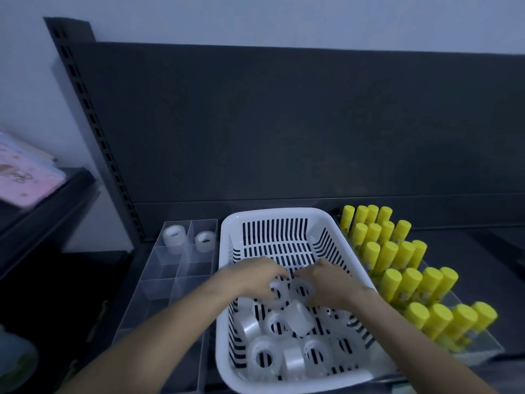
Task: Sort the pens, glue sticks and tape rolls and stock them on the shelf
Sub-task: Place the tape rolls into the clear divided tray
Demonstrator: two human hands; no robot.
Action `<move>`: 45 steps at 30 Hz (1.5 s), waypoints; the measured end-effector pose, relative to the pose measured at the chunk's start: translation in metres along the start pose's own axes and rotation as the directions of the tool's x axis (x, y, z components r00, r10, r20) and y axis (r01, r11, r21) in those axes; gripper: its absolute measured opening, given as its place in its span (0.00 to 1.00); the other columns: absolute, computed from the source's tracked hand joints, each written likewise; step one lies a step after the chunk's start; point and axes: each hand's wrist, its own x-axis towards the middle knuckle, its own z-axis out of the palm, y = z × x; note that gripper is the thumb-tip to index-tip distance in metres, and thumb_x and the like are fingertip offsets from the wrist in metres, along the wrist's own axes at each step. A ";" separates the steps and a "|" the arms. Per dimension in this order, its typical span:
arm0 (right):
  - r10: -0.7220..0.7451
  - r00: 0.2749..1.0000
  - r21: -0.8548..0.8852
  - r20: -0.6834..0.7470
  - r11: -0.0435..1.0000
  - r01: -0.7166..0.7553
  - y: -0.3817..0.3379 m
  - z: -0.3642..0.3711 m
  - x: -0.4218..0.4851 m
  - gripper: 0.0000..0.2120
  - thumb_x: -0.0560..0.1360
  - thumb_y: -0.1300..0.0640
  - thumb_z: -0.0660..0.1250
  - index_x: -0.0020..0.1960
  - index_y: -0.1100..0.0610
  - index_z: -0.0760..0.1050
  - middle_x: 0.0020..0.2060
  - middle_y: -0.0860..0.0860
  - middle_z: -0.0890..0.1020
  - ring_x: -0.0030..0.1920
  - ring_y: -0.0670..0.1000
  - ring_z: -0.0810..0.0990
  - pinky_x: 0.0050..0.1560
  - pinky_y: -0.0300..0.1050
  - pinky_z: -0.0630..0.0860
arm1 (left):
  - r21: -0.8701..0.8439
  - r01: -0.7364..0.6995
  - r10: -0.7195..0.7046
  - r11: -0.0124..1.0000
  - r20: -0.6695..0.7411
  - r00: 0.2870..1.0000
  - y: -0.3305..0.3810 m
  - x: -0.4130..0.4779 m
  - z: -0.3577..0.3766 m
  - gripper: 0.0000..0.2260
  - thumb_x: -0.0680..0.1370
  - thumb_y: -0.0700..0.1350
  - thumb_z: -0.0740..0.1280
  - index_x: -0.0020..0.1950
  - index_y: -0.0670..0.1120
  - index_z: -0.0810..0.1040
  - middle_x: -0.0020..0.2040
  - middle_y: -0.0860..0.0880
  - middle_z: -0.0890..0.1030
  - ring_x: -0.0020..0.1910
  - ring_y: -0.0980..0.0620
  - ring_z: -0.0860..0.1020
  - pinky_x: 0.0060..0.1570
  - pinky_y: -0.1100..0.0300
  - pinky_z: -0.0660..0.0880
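Note:
A white slotted basket (227,351) stands on the dark shelf and holds several clear tape rolls (298,317). Both my hands reach into it. My left hand (250,277) curls its fingers round one tape roll (277,291). My right hand (326,282) grips another tape roll (301,288) beside it. Left of the basket sits a clear divided organiser (159,282) with two tape rolls (174,236) in its far compartments. To the right, several yellow glue sticks (403,257) stand in rows in a clear tray. No pens are in view.
The shelf's dark back panel (284,123) rises behind everything, with a slotted upright (93,120) at the left. A pink notebook (25,177) lies on a neighbouring shelf at far left. A pale object (14,359) is at the lower left corner.

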 end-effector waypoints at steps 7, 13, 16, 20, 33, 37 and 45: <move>0.089 0.992 0.166 -0.093 0.983 -0.073 0.003 0.003 0.006 0.30 0.72 0.48 0.67 0.71 0.52 0.63 0.66 0.50 0.72 0.67 0.53 0.65 0.65 0.48 0.69 | 0.112 0.092 -0.100 0.989 0.067 0.993 -0.014 -0.016 -0.010 0.26 0.75 0.46 0.65 0.72 0.53 0.64 0.63 0.49 0.72 0.60 0.50 0.72 0.52 0.55 0.73; 0.071 0.984 0.251 -0.163 0.968 -0.028 0.005 -0.002 0.007 0.31 0.72 0.51 0.69 0.72 0.55 0.63 0.69 0.52 0.70 0.69 0.52 0.66 0.67 0.45 0.67 | 0.239 0.164 -0.210 0.957 0.183 0.960 -0.016 -0.016 -0.004 0.25 0.73 0.47 0.67 0.69 0.48 0.67 0.56 0.46 0.77 0.51 0.47 0.76 0.43 0.55 0.74; 0.086 0.981 0.304 -0.173 0.952 -0.030 0.007 -0.001 0.007 0.31 0.72 0.51 0.69 0.72 0.55 0.63 0.69 0.52 0.70 0.69 0.52 0.67 0.67 0.45 0.68 | 0.198 0.173 -0.200 0.965 0.121 0.972 -0.016 -0.012 -0.003 0.14 0.72 0.47 0.69 0.55 0.45 0.74 0.45 0.46 0.74 0.43 0.48 0.70 0.34 0.60 0.66; 0.119 0.971 0.355 -0.206 0.934 -0.039 0.012 0.003 0.006 0.31 0.72 0.49 0.69 0.71 0.54 0.64 0.67 0.52 0.72 0.66 0.52 0.70 0.63 0.45 0.70 | -0.157 0.215 -0.225 0.964 -0.045 0.973 -0.021 -0.014 -0.011 0.20 0.70 0.48 0.70 0.61 0.48 0.73 0.52 0.51 0.74 0.50 0.52 0.73 0.45 0.60 0.71; 0.327 0.869 0.563 -0.371 0.824 -0.070 0.016 0.006 0.006 0.28 0.72 0.53 0.70 0.69 0.58 0.67 0.60 0.55 0.78 0.58 0.53 0.77 0.49 0.38 0.70 | -0.359 0.183 -0.207 0.915 -0.031 0.978 -0.006 0.019 0.022 0.32 0.70 0.46 0.73 0.70 0.49 0.60 0.64 0.49 0.65 0.58 0.52 0.68 0.57 0.56 0.72; 0.341 0.875 0.612 -0.345 0.788 -0.066 0.015 0.005 0.006 0.27 0.71 0.52 0.70 0.68 0.57 0.68 0.53 0.52 0.80 0.50 0.52 0.78 0.45 0.39 0.70 | -0.399 0.170 -0.221 0.901 -0.084 0.972 -0.005 0.022 0.023 0.28 0.70 0.45 0.74 0.65 0.48 0.63 0.54 0.51 0.71 0.47 0.55 0.70 0.40 0.65 0.69; 0.275 0.901 0.674 -0.336 0.738 0.027 -0.006 -0.022 0.020 0.26 0.72 0.52 0.70 0.67 0.56 0.69 0.50 0.50 0.78 0.43 0.44 0.74 0.36 0.29 0.67 | -0.558 0.128 -0.376 0.820 -0.356 0.855 -0.043 -0.036 -0.015 0.26 0.68 0.41 0.73 0.63 0.49 0.70 0.55 0.53 0.74 0.53 0.55 0.73 0.48 0.63 0.72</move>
